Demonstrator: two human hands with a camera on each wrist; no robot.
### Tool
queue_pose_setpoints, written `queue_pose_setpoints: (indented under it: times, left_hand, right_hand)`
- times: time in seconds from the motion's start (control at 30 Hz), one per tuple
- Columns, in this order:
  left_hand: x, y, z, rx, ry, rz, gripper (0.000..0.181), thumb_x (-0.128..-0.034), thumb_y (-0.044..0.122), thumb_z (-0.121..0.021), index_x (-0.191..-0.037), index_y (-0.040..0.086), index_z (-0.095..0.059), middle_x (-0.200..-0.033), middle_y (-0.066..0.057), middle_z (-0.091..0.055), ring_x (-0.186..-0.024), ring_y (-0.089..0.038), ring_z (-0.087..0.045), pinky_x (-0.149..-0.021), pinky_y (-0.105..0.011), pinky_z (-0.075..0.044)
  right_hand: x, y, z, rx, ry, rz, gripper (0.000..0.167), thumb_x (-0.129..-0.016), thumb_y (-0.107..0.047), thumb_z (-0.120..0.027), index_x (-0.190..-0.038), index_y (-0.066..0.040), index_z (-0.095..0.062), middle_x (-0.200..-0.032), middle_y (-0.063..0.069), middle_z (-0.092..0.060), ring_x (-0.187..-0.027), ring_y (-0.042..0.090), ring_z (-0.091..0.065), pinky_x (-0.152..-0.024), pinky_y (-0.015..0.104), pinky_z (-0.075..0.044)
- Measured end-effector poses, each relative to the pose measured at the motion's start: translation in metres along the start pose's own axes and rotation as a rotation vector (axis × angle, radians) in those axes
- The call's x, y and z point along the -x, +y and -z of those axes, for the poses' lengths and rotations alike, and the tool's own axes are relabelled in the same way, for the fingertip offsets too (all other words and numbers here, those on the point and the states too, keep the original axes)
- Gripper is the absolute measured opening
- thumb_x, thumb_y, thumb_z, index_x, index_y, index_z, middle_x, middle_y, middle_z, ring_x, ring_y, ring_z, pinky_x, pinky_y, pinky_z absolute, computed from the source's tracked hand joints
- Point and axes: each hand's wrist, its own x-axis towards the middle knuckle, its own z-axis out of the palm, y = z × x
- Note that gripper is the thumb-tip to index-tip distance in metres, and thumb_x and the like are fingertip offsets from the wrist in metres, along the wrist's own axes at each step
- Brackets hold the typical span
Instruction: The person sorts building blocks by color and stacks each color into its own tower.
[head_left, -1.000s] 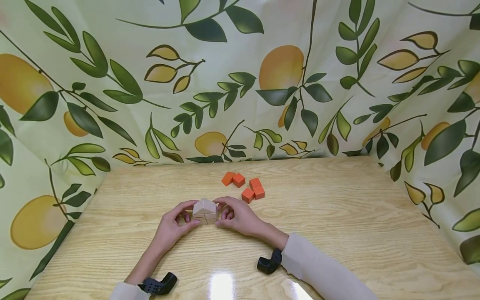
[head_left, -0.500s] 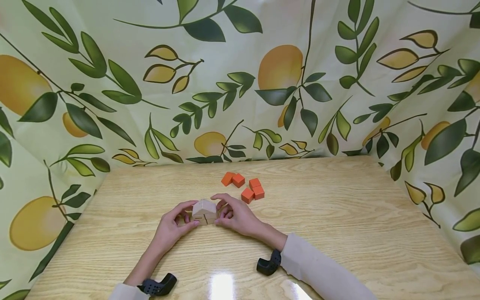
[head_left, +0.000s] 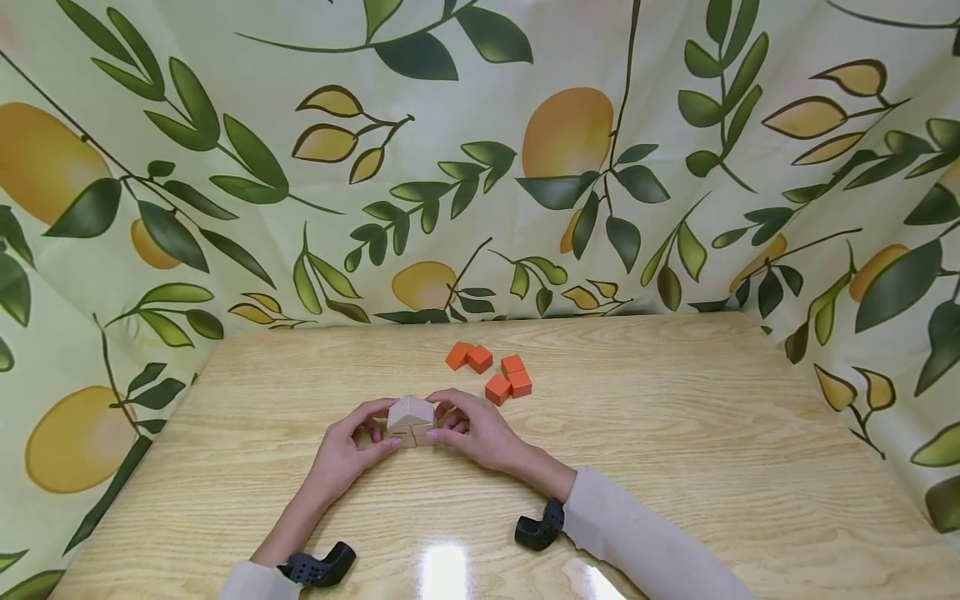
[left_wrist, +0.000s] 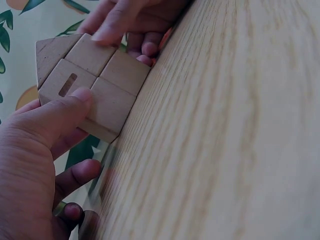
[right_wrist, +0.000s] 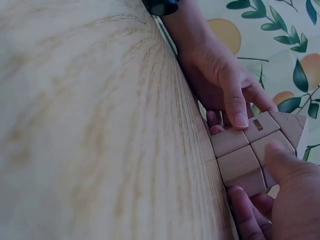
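A small house-shaped stack of plain wooden blocks (head_left: 410, 412) stands on the table in the head view. Its peaked top sits over two rows of cubes, and one upper cube (left_wrist: 66, 76) has a dark slot in its front. My left hand (head_left: 341, 454) grips the stack's left side, thumb on the slotted cube's face and fingers behind. On the other side my right hand (head_left: 486, 433) pinches the neighbouring upper cube (right_wrist: 272, 141), its thumb on the front. Other right-hand fingers lie beside the lower cube (right_wrist: 242, 167). Fingers behind the blocks are partly hidden.
Several orange-red blocks lie just behind the right hand, among them one near block (head_left: 498, 389) and one farther left (head_left: 458, 356). The wood-grain table (head_left: 637, 400) reaches back to a curtain (head_left: 465, 83) printed with fruit and leaves.
My right index finger, lifted off the stack half a second ago, is back against it, and the right thumb has come onto the front face. The left hand keeps its grip.
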Motion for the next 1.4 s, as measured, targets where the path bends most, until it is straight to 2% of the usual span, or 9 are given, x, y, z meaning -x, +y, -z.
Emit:
queue_pose_setpoints:
  times: [0.3,0.67,0.9,1.1,1.17,1.4]
  left_hand:
    - [-0.001,0.000,0.000,-0.001,-0.004,0.006,0.045,-0.0795,0.004,-0.077,-0.122,0.010,-0.062,-0.097,-0.007,-0.064,-0.075,-0.033,-0.053,-0.059,-0.028,-0.037]
    - [-0.002,0.001,0.000,-0.004,0.001,-0.006,0.045,-0.0792,0.003,-0.077,-0.121,0.009,-0.062,-0.096,-0.007,-0.065,-0.074,-0.031,-0.053,-0.059,-0.026,-0.037]
    - [-0.001,0.000,0.001,-0.003,0.030,-0.011,0.045,-0.0788,0.002,-0.077,-0.121,0.008,-0.063,-0.089,-0.007,-0.064,-0.071,-0.021,-0.053,-0.056,-0.026,-0.037]
    - [-0.002,0.001,0.001,0.000,0.041,-0.002,0.045,-0.0790,0.001,-0.076,-0.121,0.008,-0.063,-0.086,-0.007,-0.062,-0.070,-0.019,-0.051,-0.054,-0.026,-0.036]
    - [-0.002,-0.003,0.001,0.004,0.039,0.012,0.045,-0.0795,0.001,-0.076,-0.122,0.009,-0.062,-0.082,-0.008,-0.061,-0.070,-0.019,-0.051,-0.054,-0.026,-0.036]
    - [-0.005,-0.036,-0.001,-0.001,0.023,0.040,0.045,-0.0808,0.016,-0.078,-0.123,0.022,-0.062,-0.082,-0.001,-0.059,-0.072,-0.015,-0.050,-0.057,-0.023,-0.035]
  right_hand:
    - [0.001,0.001,0.002,0.031,0.010,0.013,0.039,-0.089,-0.026,-0.069,-0.125,-0.016,-0.057,-0.102,0.001,-0.063,-0.081,0.007,-0.062,-0.070,0.025,-0.052]
    - [-0.001,0.002,0.002,0.003,0.009,0.013,0.038,-0.089,-0.024,-0.069,-0.125,-0.017,-0.057,-0.101,0.002,-0.064,-0.081,0.010,-0.063,-0.070,0.026,-0.052]
    - [-0.003,0.003,0.000,-0.001,0.014,0.013,0.037,-0.090,-0.025,-0.069,-0.124,-0.016,-0.057,-0.101,0.002,-0.063,-0.080,0.008,-0.063,-0.070,0.025,-0.052]
    - [-0.006,0.002,-0.002,0.004,0.019,0.009,0.038,-0.089,-0.025,-0.070,-0.124,-0.015,-0.057,-0.100,0.002,-0.064,-0.078,0.008,-0.063,-0.069,0.024,-0.052]
    - [-0.007,0.002,-0.003,0.000,0.020,-0.002,0.039,-0.088,-0.024,-0.071,-0.124,-0.016,-0.057,-0.100,0.002,-0.064,-0.078,0.008,-0.064,-0.069,0.024,-0.052]
    - [-0.008,-0.004,-0.003,-0.020,0.002,-0.004,0.049,-0.080,-0.013,-0.078,-0.124,-0.012,-0.056,-0.100,0.006,-0.063,-0.078,0.014,-0.064,-0.069,0.024,-0.053]
